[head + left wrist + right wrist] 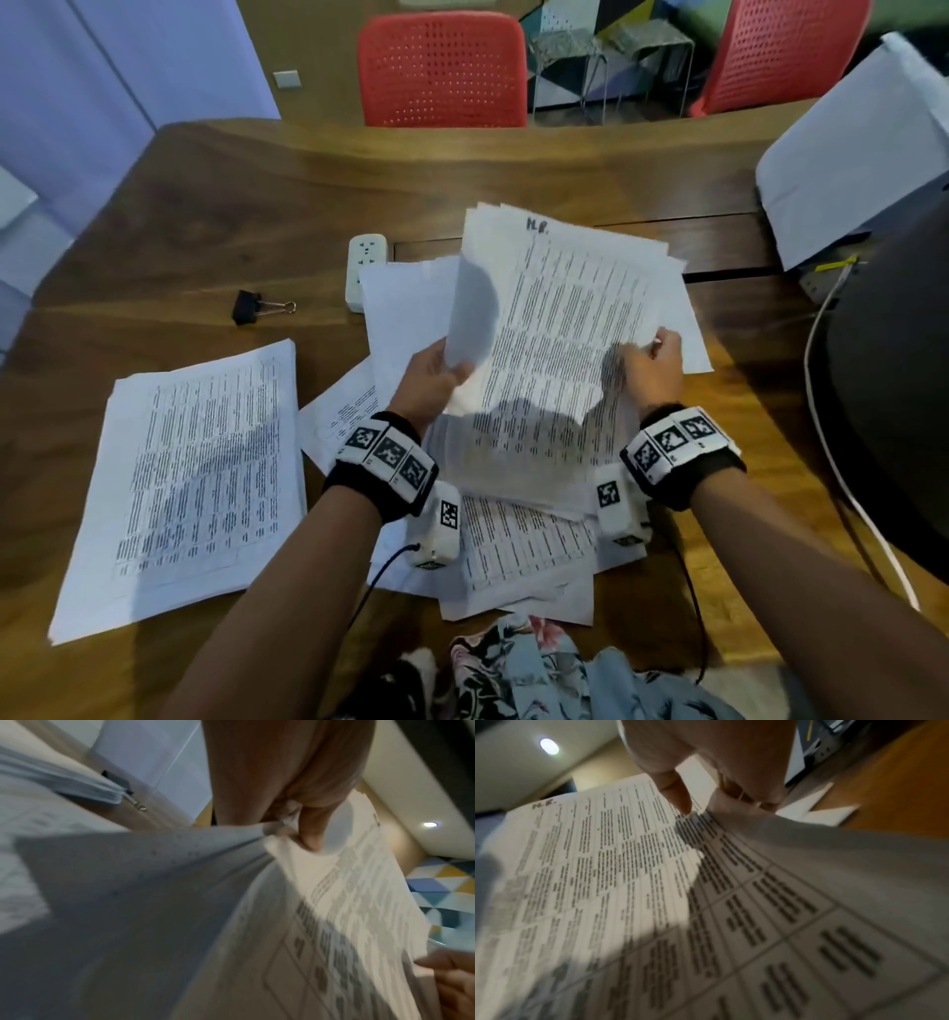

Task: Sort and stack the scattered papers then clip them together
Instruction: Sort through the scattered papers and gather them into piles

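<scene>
Both hands hold a sheaf of printed sheets [560,318] lifted above the table's middle. My left hand [436,375] pinches its left edge, where one sheet curls up; thumb and fingers press the paper [303,833]. My right hand [652,365] grips the right edge, thumb on the printed face [677,797]. A neat stack of papers [195,473] lies at the left. Loose scattered sheets [518,555] lie under the forearms. A black binder clip [251,307] sits on the table beyond the neat stack, seen too in the left wrist view [128,791].
A white power strip [362,267] lies behind the papers. A printer with white paper [852,164] stands at the right, with a dark chair back [893,411] and white cable [832,462]. Two red chairs [441,72] stand beyond the wooden table [231,205].
</scene>
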### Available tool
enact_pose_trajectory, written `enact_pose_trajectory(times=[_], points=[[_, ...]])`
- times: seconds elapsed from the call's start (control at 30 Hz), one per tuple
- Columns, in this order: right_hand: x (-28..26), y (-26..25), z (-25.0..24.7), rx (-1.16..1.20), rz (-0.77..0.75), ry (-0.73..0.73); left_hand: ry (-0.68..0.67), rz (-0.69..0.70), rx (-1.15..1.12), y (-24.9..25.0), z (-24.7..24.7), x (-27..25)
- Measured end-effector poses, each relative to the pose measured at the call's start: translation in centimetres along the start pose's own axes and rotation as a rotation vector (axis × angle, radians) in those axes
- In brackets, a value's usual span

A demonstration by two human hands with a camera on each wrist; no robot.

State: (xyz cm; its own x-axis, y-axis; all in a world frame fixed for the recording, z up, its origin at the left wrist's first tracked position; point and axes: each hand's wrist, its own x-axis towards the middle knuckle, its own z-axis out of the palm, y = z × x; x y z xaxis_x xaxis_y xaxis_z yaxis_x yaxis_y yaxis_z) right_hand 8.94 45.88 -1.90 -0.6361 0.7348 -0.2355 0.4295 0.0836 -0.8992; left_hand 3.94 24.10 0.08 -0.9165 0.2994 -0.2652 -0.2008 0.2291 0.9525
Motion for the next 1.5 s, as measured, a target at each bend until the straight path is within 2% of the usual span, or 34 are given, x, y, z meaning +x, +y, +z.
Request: enact_pose_trajectory(times=[0.23, 0.37, 0.57, 0.67, 0.77, 0.83, 1.03, 1.13, 1.23, 1.3, 1.4, 1.5], points=[[-3.8, -9.2, -1.4, 0.373, -0.580, 0.083, 0.294, 0.341, -0.164, 5.5, -0.3, -0.3], [-5.6, -10.4, -1.4, 0.464, -0.751, 0.043, 0.290, 0.475, -0.280, 6.9, -2.0, -0.7], [-6.7, -11.0, -0.6, 0.235, -0.977, 0.186, 0.226, 0.493, -0.264, 7.3, -2.7, -1.4], [-5.9, -10.9, -0.2, 0.155, -0.909, 0.174, 0.225, 0.450, -0.260, 7.1, -2.6, -1.3], [-5.4, -10.8, 0.1, 0.331, -0.702, 0.055, 0.155, 0.352, -0.221, 6.3, -2.5, -1.2], [-5.3, -11.2, -0.1, 0.424, -0.635, -0.009, 0.160, 0.315, -0.211, 6.2, -2.3, -1.2], [-5.5, -13.0, -0.7, 0.526, -0.739, 0.031, 0.298, 0.377, -0.272, 8.1, -3.0, -1.7], [-5.3, -11.5, -0.1, 0.458, -0.702, 0.013, 0.280, 0.355, -0.255, 6.6, -3.2, -1.7], [-5.1, -9.0, 1.3, 0.268, -0.544, 0.000, 0.217, 0.246, -0.165, 3.7, -2.8, -1.6], [-4.9, -8.0, 1.9, 0.177, -0.522, -0.004, 0.185, 0.185, -0.112, 2.2, -2.6, -1.7], [-5.2, -8.2, 2.6, 0.144, -0.514, 0.009, 0.271, 0.126, -0.105, 1.4, -3.4, -1.8], [-6.0, -8.6, 4.0, 0.190, -0.482, -0.049, 0.361, 0.138, -0.127, 2.0, -5.3, -1.9]])
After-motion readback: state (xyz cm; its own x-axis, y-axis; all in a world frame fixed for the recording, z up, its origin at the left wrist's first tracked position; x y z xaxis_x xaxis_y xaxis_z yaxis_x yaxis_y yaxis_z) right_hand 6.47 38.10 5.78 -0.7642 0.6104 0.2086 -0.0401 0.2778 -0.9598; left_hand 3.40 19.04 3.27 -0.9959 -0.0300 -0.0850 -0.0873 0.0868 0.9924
